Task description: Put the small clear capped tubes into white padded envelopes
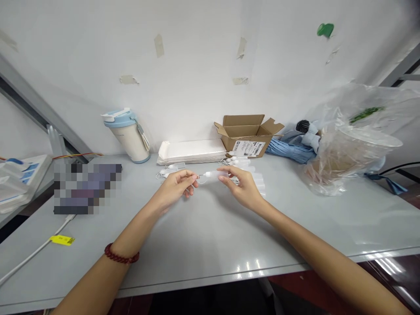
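Over the middle of the table, my right hand [243,186] holds a small translucent squeeze bottle [213,174] by its body, the bottle lying level with its white neck to the left. A thin dark needle tip [201,175] sticks out of the neck toward my left hand [179,186]. The left thumb and forefinger are pinched together at the needle's end; what lies between them is too small to make out. More such bottles [258,181] rest on the table just behind my right hand. Some white-capped ones [173,167] lie behind the left fingers.
At the back stand a blue-lidded tumbler [129,138], a flat white stack [193,151] and an open cardboard box [247,140]. A blue folded umbrella [290,151] and a plastic-wrapped tub [354,153] are right. A blurred-out device [88,188] with a white cable [36,251] lies left.
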Motion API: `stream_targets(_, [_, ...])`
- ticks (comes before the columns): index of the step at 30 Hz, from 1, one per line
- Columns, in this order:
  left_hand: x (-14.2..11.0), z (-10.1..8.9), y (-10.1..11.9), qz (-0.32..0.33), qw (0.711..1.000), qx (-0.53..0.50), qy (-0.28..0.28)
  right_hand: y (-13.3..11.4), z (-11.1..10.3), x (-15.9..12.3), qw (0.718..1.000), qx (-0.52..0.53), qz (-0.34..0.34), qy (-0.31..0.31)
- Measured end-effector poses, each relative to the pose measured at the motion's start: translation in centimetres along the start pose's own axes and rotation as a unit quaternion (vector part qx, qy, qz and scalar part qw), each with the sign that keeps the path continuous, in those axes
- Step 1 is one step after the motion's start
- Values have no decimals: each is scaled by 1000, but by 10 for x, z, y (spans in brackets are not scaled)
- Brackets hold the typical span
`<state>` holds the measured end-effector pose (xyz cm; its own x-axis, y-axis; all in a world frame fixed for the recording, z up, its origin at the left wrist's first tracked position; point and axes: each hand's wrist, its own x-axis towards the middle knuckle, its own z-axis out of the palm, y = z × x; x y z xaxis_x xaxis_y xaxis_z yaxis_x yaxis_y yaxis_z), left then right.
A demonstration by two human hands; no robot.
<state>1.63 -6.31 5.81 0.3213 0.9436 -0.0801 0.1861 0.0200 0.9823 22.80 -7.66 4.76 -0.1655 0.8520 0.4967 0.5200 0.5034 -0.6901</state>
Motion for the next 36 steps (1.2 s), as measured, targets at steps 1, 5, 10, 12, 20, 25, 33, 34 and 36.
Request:
stream_targets(1, [-1, 0, 1, 1, 1000, -2, -2, 0, 0, 0, 1000, 1, 0, 0])
stream_targets(5, [-2, 1, 2, 5, 1000, -3, -3, -1, -1, 0, 1000, 2, 5, -2])
stream_targets(10, [-2, 1, 2, 0, 1000, -4, -4, -2, -2, 1, 1000, 0, 9, -8])
stream_targets(12, [-2, 1, 3, 1, 1000, -4, -3, -2, -2, 1, 1000, -2, 5, -13])
stream_targets(20, [-1, 0, 0, 4, 1000, 5, -9, -3, -3, 0, 999, -6, 0, -32])
stream_targets(25, [-2, -2, 0, 4, 1000, 16, -11, -4, -4, 0, 999, -6, -8, -38])
stream_targets(33, [-2, 0, 1, 10, 1000, 12, -8, -5, -5, 0, 999, -16, -18, -39])
stream_targets(34, [-2, 1, 1, 11, 1000, 16, -6, -5, -4, 0, 999, -22, -22, -37])
stream_targets(36, [-3, 3, 2, 15, 1000, 22, 0, -4, -2, -1, 998, -32, -33, -33])
